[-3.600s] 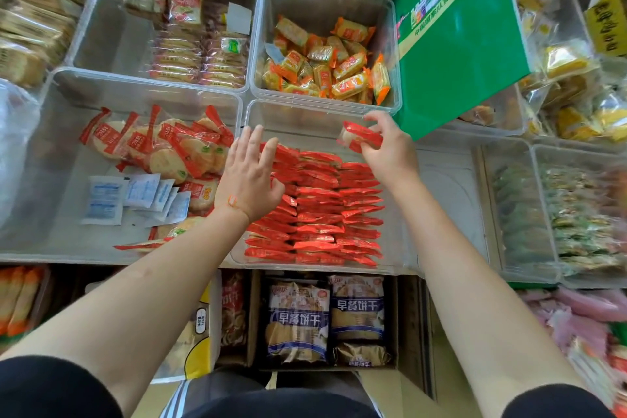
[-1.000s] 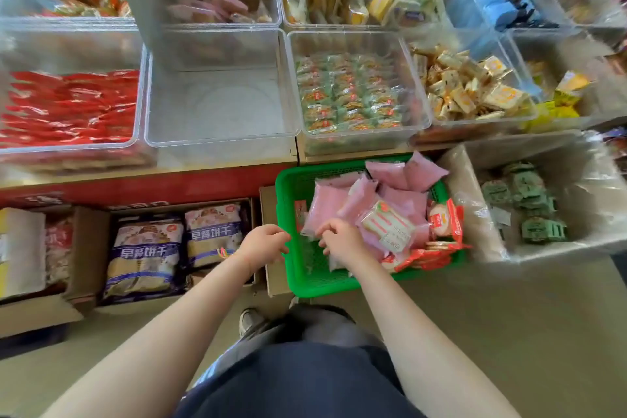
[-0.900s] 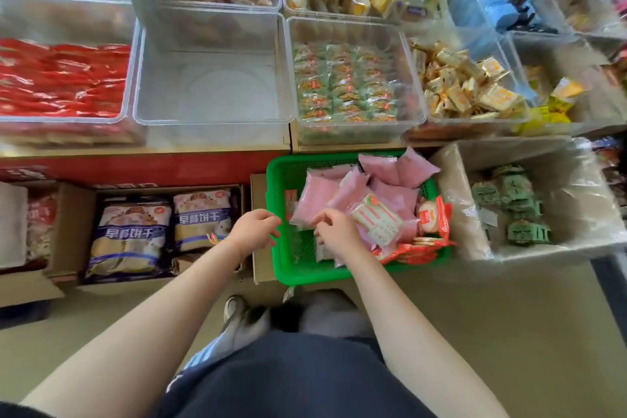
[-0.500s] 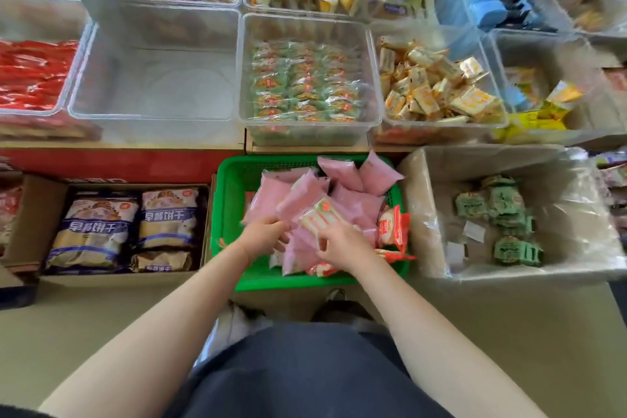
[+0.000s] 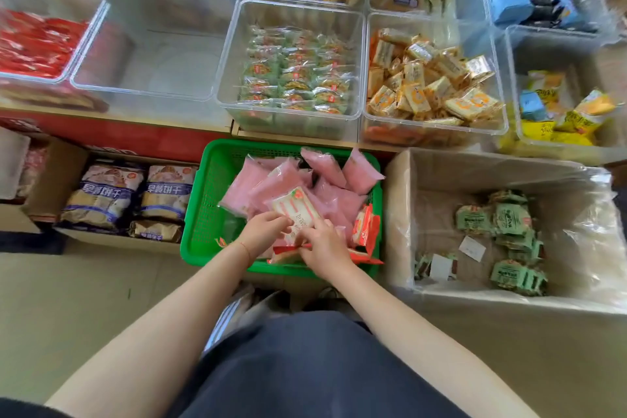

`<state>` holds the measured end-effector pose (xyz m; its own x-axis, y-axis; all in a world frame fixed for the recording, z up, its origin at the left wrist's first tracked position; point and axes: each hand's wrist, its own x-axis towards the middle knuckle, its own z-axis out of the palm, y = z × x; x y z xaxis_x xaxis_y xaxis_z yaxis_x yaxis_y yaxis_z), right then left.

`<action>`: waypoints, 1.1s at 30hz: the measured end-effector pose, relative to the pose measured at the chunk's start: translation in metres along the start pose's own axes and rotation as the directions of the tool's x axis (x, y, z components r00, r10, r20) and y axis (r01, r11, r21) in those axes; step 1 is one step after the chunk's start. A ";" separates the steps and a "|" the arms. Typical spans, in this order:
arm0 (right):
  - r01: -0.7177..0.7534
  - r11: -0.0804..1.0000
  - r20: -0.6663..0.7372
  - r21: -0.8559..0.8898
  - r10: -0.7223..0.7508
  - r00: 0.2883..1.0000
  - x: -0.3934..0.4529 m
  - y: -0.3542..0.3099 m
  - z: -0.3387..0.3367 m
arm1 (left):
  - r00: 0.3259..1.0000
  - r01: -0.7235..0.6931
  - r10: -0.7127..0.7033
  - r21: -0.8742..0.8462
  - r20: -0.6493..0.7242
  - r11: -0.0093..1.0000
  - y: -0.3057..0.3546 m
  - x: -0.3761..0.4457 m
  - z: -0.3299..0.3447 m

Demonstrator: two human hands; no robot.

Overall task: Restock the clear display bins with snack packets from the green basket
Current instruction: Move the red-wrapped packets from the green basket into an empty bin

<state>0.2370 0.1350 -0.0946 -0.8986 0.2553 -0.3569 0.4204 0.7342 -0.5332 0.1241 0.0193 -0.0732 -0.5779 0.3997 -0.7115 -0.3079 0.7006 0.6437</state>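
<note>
1. Two hands meet in the green basket [image 5: 203, 207] at the centre of the frame, both on one white packet [image 5: 298, 210] with pink and red print; its small lettering is too blurred to read.
2. The left hand [image 5: 263, 231] has its fingers curled onto the packet's lower left edge, gripping it; a thin red string circles that wrist.
3. The right hand [image 5: 324, 248] pinches the packet's lower right edge, knuckles up, fingers bent toward the left hand.
4. The white packet lies tilted on a heap of plain pink packets [image 5: 325, 173] filling the basket's upper half; red-and-white packets [image 5: 364, 227] sit at the basket's right and near edges.
5. Both forearms reach in from the lower frame, bare, above a dark garment.
6. Above the basket, a clear bin [image 5: 291, 75] holds rows of green-wrapped snacks; to its left is a bare clear bin [image 5: 152, 61], to its right a bin of orange-and-white packets [image 5: 431, 78].
7. At upper left, another bin holds red packets [image 5: 34, 47].
8. Left of the basket, a cardboard box holds blue-banded bags [image 5: 105, 193] with large white Chinese characters, seen upside down.
9. Right of the basket, a plastic-lined box [image 5: 576, 231] holds green packets [image 5: 509, 220].
</note>
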 end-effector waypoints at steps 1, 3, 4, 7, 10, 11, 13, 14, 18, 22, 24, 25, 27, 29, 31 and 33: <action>-0.054 0.995 -0.017 0.088 0.056 0.998 0.001 0.001 -0.001 | 1.000 -0.009 0.008 -0.038 -0.011 0.999 0.002 -0.001 0.001; -0.148 0.929 -0.001 0.338 0.158 0.987 0.007 0.008 -0.008 | 0.999 -0.050 0.049 -0.057 -0.020 0.997 0.007 -0.005 0.005; -0.190 0.860 0.025 0.473 0.203 0.979 0.009 0.010 -0.014 | 0.997 -0.076 0.075 -0.045 -0.013 0.996 0.009 -0.006 0.006; -0.234 0.681 0.025 0.694 0.302 0.953 0.012 0.017 -0.037 | 0.989 -0.126 0.128 -0.035 0.075 0.991 0.009 -0.004 0.014; -0.194 0.741 -0.137 0.643 0.360 0.923 0.009 0.025 -0.051 | 0.992 -0.122 0.121 0.007 0.046 0.993 0.012 0.000 0.021; -0.198 0.826 -0.235 0.527 0.366 0.900 0.008 0.030 -0.054 | 0.994 -0.112 0.112 -0.007 0.022 0.994 0.013 0.000 0.022; -0.288 0.941 -0.360 0.179 0.335 0.871 0.004 0.041 -0.059 | 0.996 -0.083 0.084 -0.070 0.016 0.994 0.016 -0.001 0.022; -0.360 0.932 -0.365 0.038 0.348 0.863 0.002 0.045 -0.061 | 0.997 -0.064 0.068 -0.105 0.037 0.992 0.016 0.000 0.021; -0.592 0.803 -0.186 -0.076 0.572 0.799 -0.003 0.056 -0.060 | 0.994 -0.017 0.037 -0.185 0.102 0.983 0.017 -0.001 0.015; -0.526 0.850 -0.095 -0.037 0.521 0.849 -0.004 0.060 -0.047 | 0.993 -0.005 0.035 -0.251 0.112 0.968 0.024 -0.008 0.011; -0.500 0.864 -0.138 -0.058 0.489 0.861 -0.003 0.060 -0.046 | 0.995 -0.001 0.028 -0.261 0.099 0.965 0.027 -0.009 0.010; -0.486 0.871 -0.167 -0.075 0.470 0.867 -0.001 0.060 -0.047 | 0.996 0.002 0.023 -0.263 0.091 0.965 0.028 -0.009 0.009; -0.455 0.889 -0.253 -0.053 0.429 0.867 0.001 0.059 -0.052 | 0.998 0.013 0.006 -0.278 0.067 0.960 0.029 -0.006 0.008; -0.391 0.919 -0.326 0.052 0.386 0.863 0.004 0.055 -0.063 | 0.999 0.023 -0.010 -0.317 0.041 0.948 0.030 -0.003 0.007; -0.296 0.899 -0.298 0.323 0.393 0.870 0.005 0.048 -0.080 | 1.000 0.022 -0.018 -0.370 0.012 0.929 0.030 0.000 0.008; -0.213 0.768 -0.227 0.604 0.422 0.878 0.006 0.038 -0.094 | 0.999 0.023 -0.031 -0.413 -0.012 0.911 0.028 0.003 0.006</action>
<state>0.2359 0.2238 -0.0446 -0.6398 0.6768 -0.3642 0.5902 0.1292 -0.7968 0.1182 0.0437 -0.0585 -0.5772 0.3710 -0.7275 -0.6055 0.4032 0.6861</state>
